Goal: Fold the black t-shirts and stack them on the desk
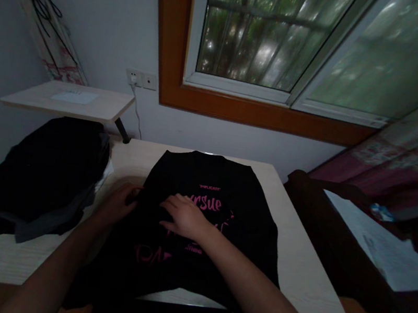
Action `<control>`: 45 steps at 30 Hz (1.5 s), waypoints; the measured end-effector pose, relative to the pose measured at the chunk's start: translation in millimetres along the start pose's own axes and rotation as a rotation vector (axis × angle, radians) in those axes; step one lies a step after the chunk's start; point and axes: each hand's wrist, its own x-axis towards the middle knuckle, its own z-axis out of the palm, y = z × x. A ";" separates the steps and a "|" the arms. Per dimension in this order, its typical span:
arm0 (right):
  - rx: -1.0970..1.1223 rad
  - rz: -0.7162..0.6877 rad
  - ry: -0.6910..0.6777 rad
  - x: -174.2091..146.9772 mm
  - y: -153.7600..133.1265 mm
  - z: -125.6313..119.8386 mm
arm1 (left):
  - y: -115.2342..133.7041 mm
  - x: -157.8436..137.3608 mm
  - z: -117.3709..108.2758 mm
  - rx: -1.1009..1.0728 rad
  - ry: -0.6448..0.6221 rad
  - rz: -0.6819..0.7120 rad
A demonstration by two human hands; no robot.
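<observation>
A black long-sleeved shirt (247, 236) with pink lettering on its front lies spread over the light wooden table (304, 277), its collar toward the window. My left hand (120, 203) is at the shirt's left edge, fingers curled and closed on the dark fabric. Across the lettering rests my right hand (183, 217), palm down with its fingers stretched out, covering part of the print. The lower part of the shirt hangs toward the table's near edge, and its sleeves are hard to make out against the dark cloth.
A pile of dark folded clothes (48, 168) stands on the table's left, under a small raised shelf (63, 96) bearing a paper sheet. A socket (142, 80) with a cord is on the wall. At the right, a dark brown piece of furniture (307, 235) holds a white sheet (381, 242).
</observation>
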 end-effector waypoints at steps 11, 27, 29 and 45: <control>0.150 -0.070 0.050 12.3 -4.3 -13.0 | -0.4 -2.4 -0.5 0.047 -0.005 0.099; 0.577 0.499 0.246 109.4 120.5 17.5 | -5.6 -4.5 -5.8 0.000 -0.042 0.195; 0.578 0.473 0.190 123.3 121.3 22.1 | -6.0 -4.7 -5.8 -0.015 -0.048 0.203; 0.558 0.576 0.213 163.0 135.2 42.6 | -2.0 -5.1 -1.4 0.031 -0.022 0.147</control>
